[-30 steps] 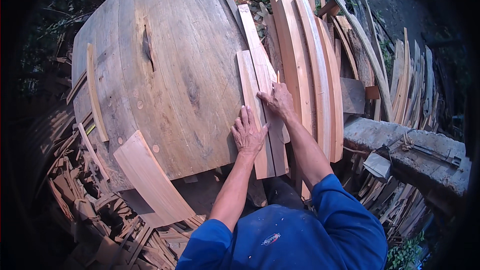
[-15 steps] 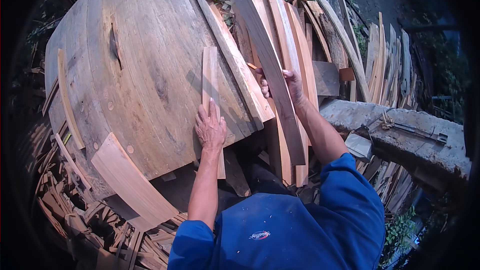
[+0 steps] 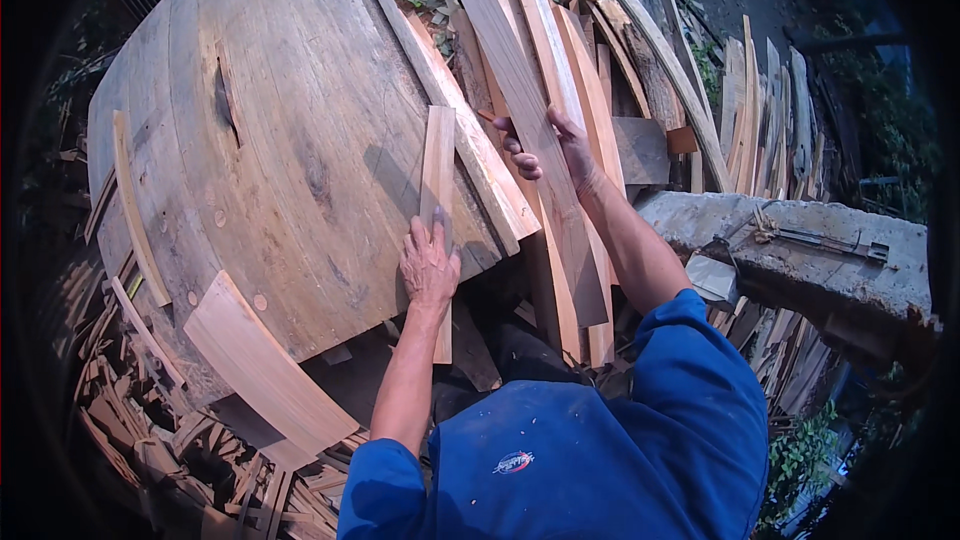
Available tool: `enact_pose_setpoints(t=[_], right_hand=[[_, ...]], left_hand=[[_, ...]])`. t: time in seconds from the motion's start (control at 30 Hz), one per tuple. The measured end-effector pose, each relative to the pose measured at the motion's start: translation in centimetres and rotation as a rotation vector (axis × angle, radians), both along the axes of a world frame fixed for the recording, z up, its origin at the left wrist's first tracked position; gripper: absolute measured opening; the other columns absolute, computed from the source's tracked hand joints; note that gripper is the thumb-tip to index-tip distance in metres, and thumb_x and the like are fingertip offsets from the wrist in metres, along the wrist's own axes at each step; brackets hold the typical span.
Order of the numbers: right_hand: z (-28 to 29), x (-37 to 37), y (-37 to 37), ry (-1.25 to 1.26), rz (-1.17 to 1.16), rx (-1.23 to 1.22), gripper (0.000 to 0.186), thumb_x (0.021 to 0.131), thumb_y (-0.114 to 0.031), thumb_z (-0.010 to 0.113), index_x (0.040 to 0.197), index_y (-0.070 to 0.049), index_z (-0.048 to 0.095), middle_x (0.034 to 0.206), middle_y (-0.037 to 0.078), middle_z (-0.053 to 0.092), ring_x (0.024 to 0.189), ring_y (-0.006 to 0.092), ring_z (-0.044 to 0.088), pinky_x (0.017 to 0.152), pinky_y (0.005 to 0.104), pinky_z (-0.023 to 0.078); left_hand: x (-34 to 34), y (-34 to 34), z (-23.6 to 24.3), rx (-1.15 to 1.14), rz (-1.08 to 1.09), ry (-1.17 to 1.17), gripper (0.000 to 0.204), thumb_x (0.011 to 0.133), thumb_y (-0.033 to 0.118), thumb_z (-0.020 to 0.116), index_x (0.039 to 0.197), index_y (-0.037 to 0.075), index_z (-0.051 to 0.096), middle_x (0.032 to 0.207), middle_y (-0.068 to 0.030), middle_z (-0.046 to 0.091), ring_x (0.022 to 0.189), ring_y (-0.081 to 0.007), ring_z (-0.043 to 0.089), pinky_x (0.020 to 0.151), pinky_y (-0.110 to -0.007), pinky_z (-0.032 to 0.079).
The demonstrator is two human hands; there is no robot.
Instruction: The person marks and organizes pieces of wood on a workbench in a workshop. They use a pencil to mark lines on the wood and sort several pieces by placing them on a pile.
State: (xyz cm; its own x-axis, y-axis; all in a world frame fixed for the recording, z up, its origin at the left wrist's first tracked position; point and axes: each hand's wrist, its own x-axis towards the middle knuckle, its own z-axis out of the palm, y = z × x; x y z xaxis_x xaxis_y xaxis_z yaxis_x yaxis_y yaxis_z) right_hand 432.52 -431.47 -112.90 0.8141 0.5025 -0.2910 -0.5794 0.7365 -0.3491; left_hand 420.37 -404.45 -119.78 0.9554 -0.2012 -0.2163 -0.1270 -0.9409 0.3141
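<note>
Short pale wooden slat (image 3: 437, 170) lies flat on big round weathered wooden tabletop (image 3: 270, 140), lower end overhanging rim toward you; your left hand (image 3: 429, 265) rests palm down on it, fingers pressed together on top, not wrapped round. Left of that, curved thin wood strip (image 3: 130, 205) and broad curved pale plank (image 3: 262, 365) at tabletop edge. To right, your right hand (image 3: 555, 145) grips long grey-brown wooden plank (image 3: 525, 110), fingers curled round its edge, plank tilted up across stack of leaning staves (image 3: 580, 70). Farther right, grey concrete block (image 3: 800, 250)

Left hand (image 3: 430, 265) flat, right hand (image 3: 548, 145) clenched
</note>
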Motion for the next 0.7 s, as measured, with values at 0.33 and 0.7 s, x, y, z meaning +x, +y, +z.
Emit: enact_pose_setpoints(t=[0.33,0.7], right_hand=[[6.1,5.3,4.0,-0.153,0.834,-0.531,0.067,0.093,-0.048,0.065,0.122,0.013,0.061,0.083,0.017,0.068,0.062,0.0223,0.069,0.06,0.0311,0.058],[6.9,10.3,12.2,-0.353,1.142,-0.948,0.065,0.101,-0.057,0.049,0.117,0.002,0.072,0.109,0.016,0.072,0.097,0.0181,0.069,0.09,0.0302,0.054]], left_hand=[[8.2,13.4,13.5,0.038,-0.025,-1.009,0.094,0.071,0.031,0.088,0.15,0.009,0.041,0.148,-0.0147,0.042,0.131,-0.0368,0.043,0.109,-0.054,0.037],[5.6,28.6,15.2,0.007,-0.309,-0.361,0.066,0.07,0.035,0.085,0.121,0.003,0.056,0.1,-0.0122,0.062,0.091,-0.0323,0.058,0.08,-0.045,0.044]])
